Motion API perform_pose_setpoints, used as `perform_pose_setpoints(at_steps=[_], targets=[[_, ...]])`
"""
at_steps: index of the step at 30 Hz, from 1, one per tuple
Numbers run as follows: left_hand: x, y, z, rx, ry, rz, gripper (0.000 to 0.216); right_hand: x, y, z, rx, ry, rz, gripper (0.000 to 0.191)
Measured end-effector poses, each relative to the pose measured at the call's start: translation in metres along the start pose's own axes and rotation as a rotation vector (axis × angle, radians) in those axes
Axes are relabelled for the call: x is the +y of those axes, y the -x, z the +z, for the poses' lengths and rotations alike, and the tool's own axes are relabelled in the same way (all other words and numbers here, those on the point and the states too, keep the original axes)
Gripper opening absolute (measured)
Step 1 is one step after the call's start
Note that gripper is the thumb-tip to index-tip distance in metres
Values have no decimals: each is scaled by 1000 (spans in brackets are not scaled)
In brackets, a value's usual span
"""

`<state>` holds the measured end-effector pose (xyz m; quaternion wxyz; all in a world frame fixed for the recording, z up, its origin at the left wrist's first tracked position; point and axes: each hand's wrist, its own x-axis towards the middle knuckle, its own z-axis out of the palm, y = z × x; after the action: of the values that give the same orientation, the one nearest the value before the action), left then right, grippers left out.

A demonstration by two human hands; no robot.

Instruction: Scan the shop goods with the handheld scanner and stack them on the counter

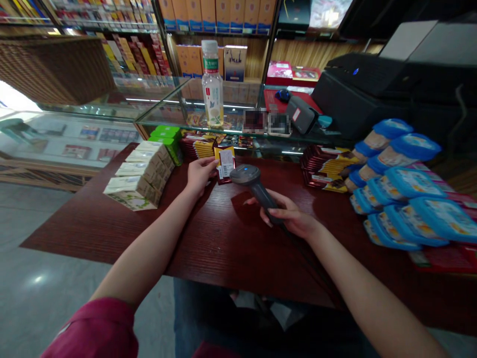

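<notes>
Between the fingertips of my left hand (pixel 201 175) is a small flat packet (pixel 225 165), yellow at the top and dark red below, with a white label and barcode facing up. My right hand (pixel 288 211) is wrapped round the handle of a grey barcode scanner (pixel 257 186). A blue light glows on the scanner's head, which is just right of the packet. More dark red and yellow packets (pixel 198 144) stand in a row behind my left hand. Other stacks of such packets (pixel 324 168) lie to the right, beyond the scanner.
Pale boxes (pixel 143 174) and green boxes (pixel 167 139) stand left on the dark wooden counter (pixel 212 238). Blue-lidded tubs (pixel 406 199) are stacked at right. A plastic bottle (pixel 213 89) stands on the glass case behind, near a black mouse (pixel 283 95). A wicker basket (pixel 55 67) is upper left.
</notes>
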<state>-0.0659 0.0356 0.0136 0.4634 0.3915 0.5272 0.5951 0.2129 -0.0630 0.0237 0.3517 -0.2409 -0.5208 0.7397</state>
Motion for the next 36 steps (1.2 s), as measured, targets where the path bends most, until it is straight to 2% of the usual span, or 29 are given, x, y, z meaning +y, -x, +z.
perform_pose_setpoints(at_steps=[4, 9, 12, 15, 17, 19, 23, 27, 31, 36], targets=[[-2, -1, 1, 1, -22, 10, 23, -2, 0, 1, -28, 21, 20, 63], [-6, -1, -1, 29, -95, 59, 28, -3, 0, 5, 23, 16, -15, 64], [-5, 4, -1, -6, -73, 98, 41, -5, 7, 6, 108, -15, -54, 62], [0, 11, 10, -44, -103, 201, 48, -9, 28, 3, 263, -49, -114, 56], [4, 19, 27, -84, -205, 313, 44, -12, 52, 0, 386, -46, -169, 54], [8, 30, 52, -146, -318, 439, 36, -14, 79, -4, 485, -20, -206, 51], [12, 54, 121, -322, -609, 801, 26, -16, 132, -12, 580, 4, -238, 48], [6, 75, 188, -514, -983, 1096, 36, -12, 170, -15, 659, 13, -281, 53], [-15, 92, 231, -660, -1173, 1218, 41, -7, 199, -11, 728, 11, -276, 38], [-45, 101, 255, -693, -1180, 1194, 45, -3, 222, 0, 713, -13, -232, 36]])
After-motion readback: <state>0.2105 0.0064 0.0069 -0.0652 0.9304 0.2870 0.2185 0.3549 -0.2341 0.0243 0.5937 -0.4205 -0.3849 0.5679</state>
